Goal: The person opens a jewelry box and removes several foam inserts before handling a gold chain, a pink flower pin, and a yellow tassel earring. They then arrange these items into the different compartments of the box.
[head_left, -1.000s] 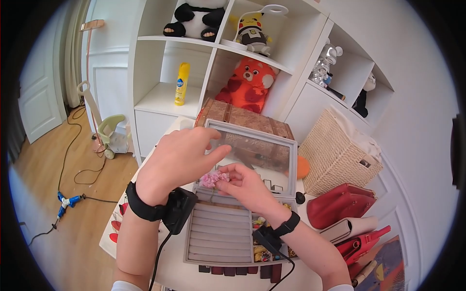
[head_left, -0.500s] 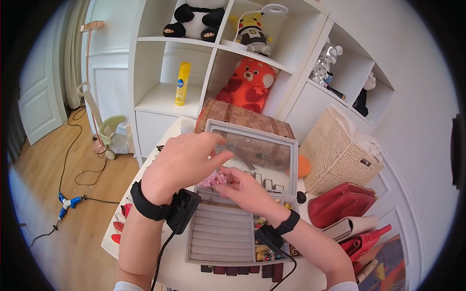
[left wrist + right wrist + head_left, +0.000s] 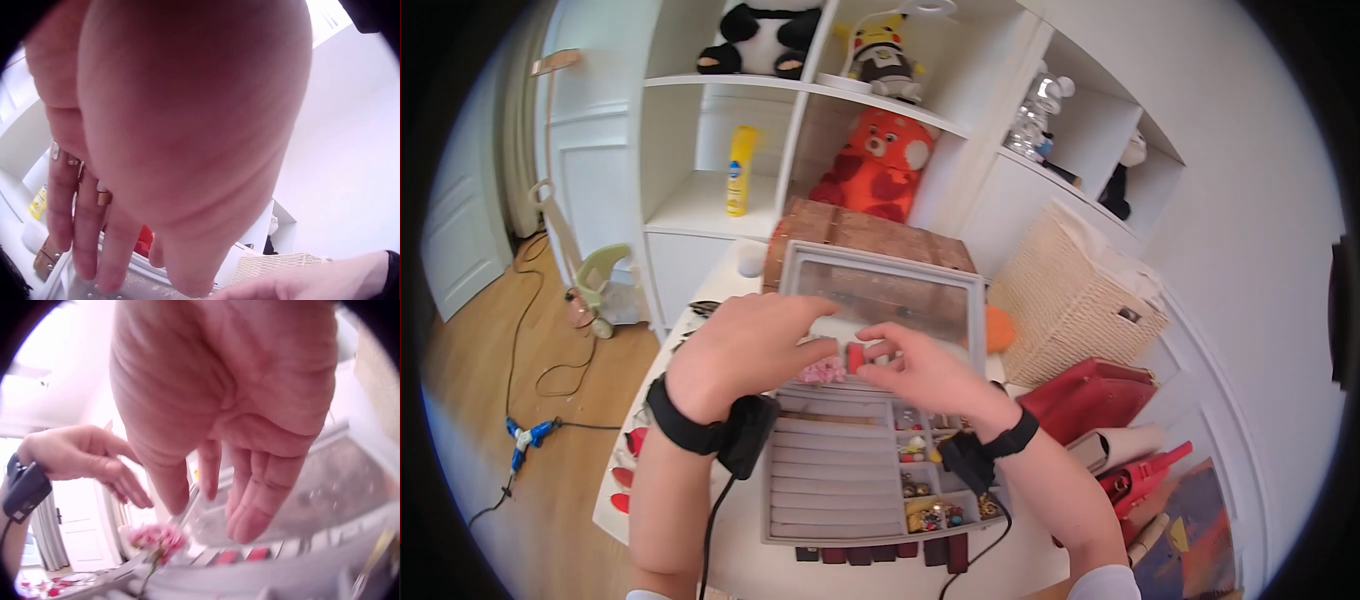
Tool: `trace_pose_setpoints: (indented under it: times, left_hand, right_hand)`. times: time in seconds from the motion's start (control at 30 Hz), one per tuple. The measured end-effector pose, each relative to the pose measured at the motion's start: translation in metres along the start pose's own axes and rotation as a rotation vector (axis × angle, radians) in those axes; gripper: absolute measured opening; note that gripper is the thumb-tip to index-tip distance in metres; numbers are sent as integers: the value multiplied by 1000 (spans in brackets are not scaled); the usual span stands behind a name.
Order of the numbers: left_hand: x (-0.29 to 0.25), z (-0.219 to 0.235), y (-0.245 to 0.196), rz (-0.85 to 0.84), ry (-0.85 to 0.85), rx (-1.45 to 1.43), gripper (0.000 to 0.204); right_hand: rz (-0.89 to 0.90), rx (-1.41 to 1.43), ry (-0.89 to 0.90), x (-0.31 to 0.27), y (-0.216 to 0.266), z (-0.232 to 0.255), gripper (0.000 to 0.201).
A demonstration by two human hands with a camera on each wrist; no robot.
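A pink flower [image 3: 822, 370] with a thin green stem stands at the back of a grey jewelry box [image 3: 835, 541] whose glass-topped lid [image 3: 975, 325] is raised. To the right of the blossom is my right hand [image 3: 925, 370], its fingers loosely bent and apart from the petals. The right wrist view shows the blossom [image 3: 159, 542] below and left of those fingers, with nothing held. Over the box's back left part hovers my left hand [image 3: 745, 345], palm down, fingers extended and holding nothing. Padded ring rolls [image 3: 837, 470] fill the box's left side; small compartments on the right hold jewelry [image 3: 935, 515].
Behind the lid sits a brown patterned chest [image 3: 870, 232]. A woven basket [image 3: 1080, 295] and red handbags [image 3: 1090, 405] stand to the right. Red-lensed glasses [image 3: 622, 478] lie along the white table's left edge. Dark red small blocks line the box's front.
My right hand has let go of the pink flower and drawn off to the right. My left hand stays above the box. The head view has shifted, moving the scene leftward.
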State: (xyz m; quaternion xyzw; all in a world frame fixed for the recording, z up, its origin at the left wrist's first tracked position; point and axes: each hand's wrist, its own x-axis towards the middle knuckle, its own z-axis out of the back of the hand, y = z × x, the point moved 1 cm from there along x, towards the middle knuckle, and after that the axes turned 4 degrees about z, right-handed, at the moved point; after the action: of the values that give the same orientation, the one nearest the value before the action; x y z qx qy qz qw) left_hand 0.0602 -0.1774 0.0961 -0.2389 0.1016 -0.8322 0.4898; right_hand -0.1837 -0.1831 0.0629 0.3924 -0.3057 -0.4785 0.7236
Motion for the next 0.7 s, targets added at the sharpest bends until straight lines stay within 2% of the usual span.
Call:
trace_pose_setpoints:
  times: [0.07, 0.13, 0.17, 0.2, 0.23, 0.33, 0.37, 0.4, 0.47, 0.63, 0.7]
  left_hand:
    - [1, 3, -22, -18, 65, -55, 40]
    - [4, -4, -39, -20, 121, -96, 40]
    - [2, -13, -47, -128, 200, -101, 38]
    - [-2, -22, -50, -226, 275, -102, 36]
    - [-5, -36, -46, -293, 146, 29, 35]
    - [11, -51, -21, -214, 62, 118, 37]
    - [12, -42, -18, -118, 162, 110, 39]
    - [13, -41, -11, -110, 169, 122, 39]
    - [16, -45, 4, -207, 228, 44, 42]
    - [18, -54, 0, -147, 298, 124, 42]
    - [22, -52, 5, 13, 285, 142, 40]
  right_hand:
    - [-26, -600, 87, -4, 11, 45, 33]
    - [-50, -724, 53, -8, -2, 76, 29]
    - [-43, -830, 40, -8, -11, 87, 25]
    - [-43, -834, 40, -9, -20, 92, 25]
    - [-63, -849, 51, -11, -29, 95, 25]
    - [-92, -817, 82, -18, -36, 89, 24]
    - [-116, -779, 87, -19, -37, 87, 23]
    - [-108, -766, 90, -20, -39, 86, 23]
    - [-77, -729, 62, -23, -44, 85, 25]
    - [-62, -634, 0, -25, -46, 87, 28]
    - [-67, -616, -20, -28, -51, 90, 29]
